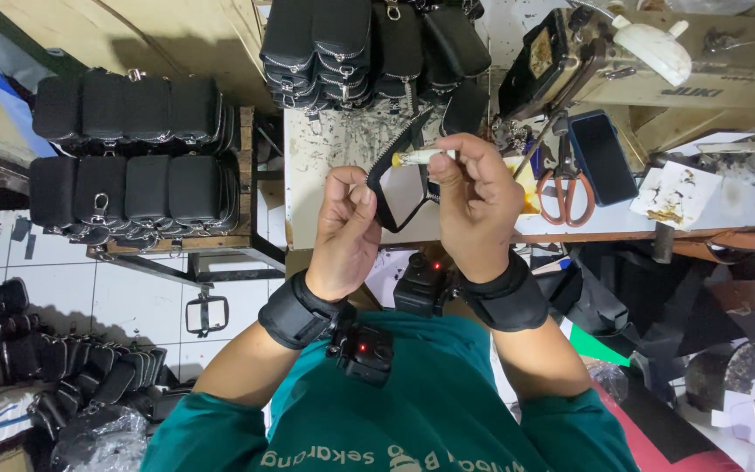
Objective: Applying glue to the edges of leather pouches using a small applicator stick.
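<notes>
Lying crosswise, tip leftward: lighter (419, 157), right hand (474, 201).

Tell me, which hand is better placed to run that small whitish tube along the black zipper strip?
Probably the right hand. It already pinches the small whitish tube, with the tip right at the black zipper strip. The left hand grips the strip's lower loop, so it seems better suited to steadying.
</notes>
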